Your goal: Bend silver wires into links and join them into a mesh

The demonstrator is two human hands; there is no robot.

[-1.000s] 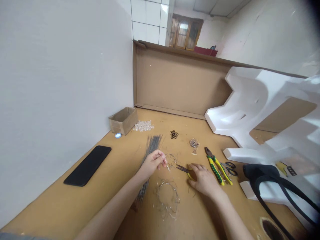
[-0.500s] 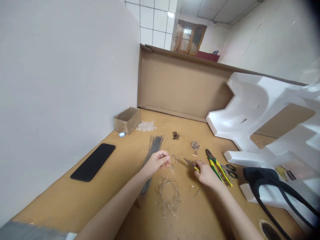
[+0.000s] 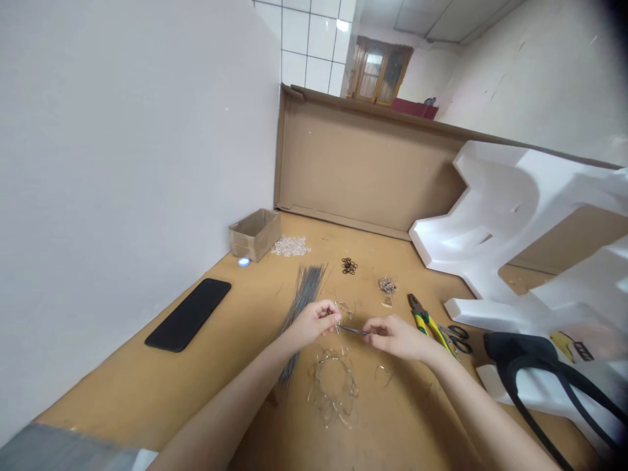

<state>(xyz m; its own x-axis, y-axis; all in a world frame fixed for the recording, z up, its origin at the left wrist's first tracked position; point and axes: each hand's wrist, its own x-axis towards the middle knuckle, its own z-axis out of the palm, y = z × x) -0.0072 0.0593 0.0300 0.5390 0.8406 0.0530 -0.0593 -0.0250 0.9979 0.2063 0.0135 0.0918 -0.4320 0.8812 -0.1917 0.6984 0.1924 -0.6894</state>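
Note:
My left hand (image 3: 316, 324) is closed in a pinch on a thin piece of bent wire (image 3: 338, 327). Facing it, my right hand (image 3: 395, 337) grips a slim pointed metal tool (image 3: 352, 329), whose tip meets the wire at my left fingertips. My fingers cover the tool's handle. Below my hands lies a ring of looped silvery wire (image 3: 354, 386). A small curved wire (image 3: 383, 374) rests to its right. More bent wire (image 3: 346, 309) sits just behind my left fingertips, and a bundle of straight grey wires (image 3: 308, 288) runs partly beneath my left hand.
Yellow-green pliers (image 3: 420, 317) and scissors (image 3: 458, 339) lie right. Behind are dark rings (image 3: 349, 265), a small metal pile (image 3: 387, 285), clear beads (image 3: 291, 246) and a cardboard box (image 3: 248, 245). A black phone (image 3: 189, 315) lies left. White foam (image 3: 490, 203) and a black strap (image 3: 520, 373) border the right.
My right hand has moved left, bringing the pointed tool's tip up to the wire in my left hand. The tool was apart from it before. The view has shifted slightly.

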